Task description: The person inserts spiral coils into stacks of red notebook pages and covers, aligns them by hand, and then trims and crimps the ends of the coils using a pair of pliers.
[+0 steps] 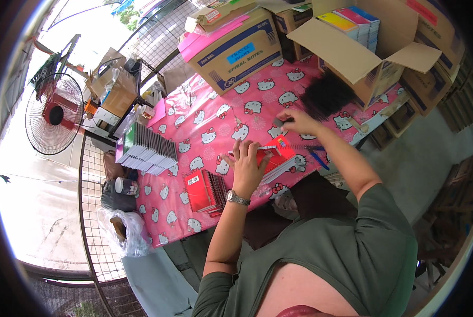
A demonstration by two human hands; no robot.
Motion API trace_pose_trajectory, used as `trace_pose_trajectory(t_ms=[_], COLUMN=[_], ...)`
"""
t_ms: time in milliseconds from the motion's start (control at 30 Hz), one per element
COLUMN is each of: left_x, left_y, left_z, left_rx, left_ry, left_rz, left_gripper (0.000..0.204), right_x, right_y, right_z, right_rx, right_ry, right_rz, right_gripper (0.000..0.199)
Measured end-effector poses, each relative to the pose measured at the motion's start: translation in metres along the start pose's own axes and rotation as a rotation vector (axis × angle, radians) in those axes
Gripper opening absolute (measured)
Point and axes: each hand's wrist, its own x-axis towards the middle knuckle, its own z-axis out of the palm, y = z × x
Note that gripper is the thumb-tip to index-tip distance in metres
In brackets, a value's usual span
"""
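Observation:
Red-covered notebooks (pixel 280 150) lie in front of me, and a dark spiral coil (pixel 306 147) sticks out to the right of the top one's edge. My left hand (pixel 246 162), with a watch at the wrist, rests on their left part, fingers spread. Beyond them, my right hand (pixel 299 122) pinches a small dark piece whose kind I cannot make out. A blue-handled tool (pixel 319 160) lies at the notebooks' right. Left of my left forearm sits a stack of red spiral notebooks (pixel 203 193). A heap of black spiral coils (pixel 327 96) lies past my right hand.
On the pink patterned table cover (pixel 210 117), a tall stack of spiral notebooks (pixel 146 149) stands at left. A closed carton (pixel 236 53) is at the back. An open carton (pixel 347 58) holding colourful notebooks stands back right. A fan (pixel 56 113) is far left.

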Motion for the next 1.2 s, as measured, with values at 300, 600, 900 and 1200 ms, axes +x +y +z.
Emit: trace_pose_trajectory(t_ms=[300,600,900,1200], left_x=[0.003,0.004,0.006,0.003], left_y=[-0.006,-0.011,-0.013,-0.037], left_z=[0.008,0.006,0.004,-0.001], left_rx=[-0.218,-0.272,-0.321,-0.405], left_ry=[-0.012,-0.029,-0.062,-0.085], left_rz=[0.013,0.003,-0.033,-0.079], left_gripper=[0.04,0.042,0.045,0.037], right_x=[-0.024,-0.017,-0.015,0.008], right_y=[-0.119,-0.125,-0.126,-0.122], right_z=[-0.01,-0.001,0.005,0.012], right_rx=[0.246,0.178,0.408,0.322], right_ry=[-0.555,-0.575,-0.64,-0.645], right_rz=[0.089,0.059,0.038,0.111], right_gripper=[0.055,0.055,0.053,0.054])
